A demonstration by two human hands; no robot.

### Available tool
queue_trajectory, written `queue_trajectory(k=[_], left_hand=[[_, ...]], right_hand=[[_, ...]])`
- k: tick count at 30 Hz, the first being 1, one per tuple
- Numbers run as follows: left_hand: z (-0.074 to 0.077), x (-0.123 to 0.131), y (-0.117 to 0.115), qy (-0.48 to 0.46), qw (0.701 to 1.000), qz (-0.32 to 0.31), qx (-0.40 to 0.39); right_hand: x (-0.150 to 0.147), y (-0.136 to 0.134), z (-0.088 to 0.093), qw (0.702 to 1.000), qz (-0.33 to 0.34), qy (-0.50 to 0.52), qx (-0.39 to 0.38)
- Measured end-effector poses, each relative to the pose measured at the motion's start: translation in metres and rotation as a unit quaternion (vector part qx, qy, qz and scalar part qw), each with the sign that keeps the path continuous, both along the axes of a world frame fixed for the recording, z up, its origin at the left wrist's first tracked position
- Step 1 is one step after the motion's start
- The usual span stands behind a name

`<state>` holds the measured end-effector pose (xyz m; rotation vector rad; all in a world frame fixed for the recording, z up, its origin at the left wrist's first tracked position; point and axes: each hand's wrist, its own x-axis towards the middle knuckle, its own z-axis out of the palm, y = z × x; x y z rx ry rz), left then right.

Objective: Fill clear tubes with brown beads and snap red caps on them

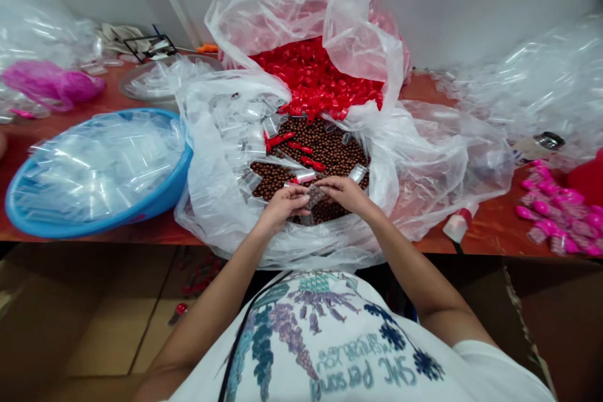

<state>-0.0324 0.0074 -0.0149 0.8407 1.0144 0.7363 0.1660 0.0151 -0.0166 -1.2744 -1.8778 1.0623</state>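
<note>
Clear piece: I find the small clear plastic piece (315, 196) between the two hands, above the brown beads (330, 144).
Left hand: thumb and fingers of the left hand (282, 204) are pinched on the piece's near side.
Right hand: fingertips of the right hand (346, 193) are drawn together at the piece's other edge; whether they clamp it, I cannot tell.
Step in hand: I judge it to be two-handed handling of one piece; its contents are too small to verify.
Next move: in my judgement, it calls for a steady left pinch while the right fingertips work.
Red parts: several red clips (313, 163) lie on the beads, just beyond the left hand.
Bag: the white plastic bag (400, 195) surrounds both hands.
Farther out: a blue basin (157, 206) stands well left of the left hand.
</note>
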Motion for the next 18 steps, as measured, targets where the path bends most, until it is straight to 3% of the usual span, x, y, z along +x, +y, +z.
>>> queue_trajectory(k=[4,6,14,18], left_hand=[[-0.004,-0.005,-0.004,-0.008,1.000,0.022,-0.008],[-0.004,-0.006,-0.006,-0.012,0.999,0.035,-0.010],[0.001,-0.006,-0.010,-0.042,0.997,0.066,-0.016],[0.005,-0.012,-0.013,-0.059,0.994,0.087,-0.005]], right_hand=[[0.005,0.004,0.001,0.986,-0.053,-0.116,0.111],[0.005,0.009,0.003,0.977,-0.061,-0.160,0.128],[-0.027,0.043,-0.017,0.946,0.035,-0.267,0.181],[-0.026,0.044,-0.024,0.948,0.017,-0.268,0.172]])
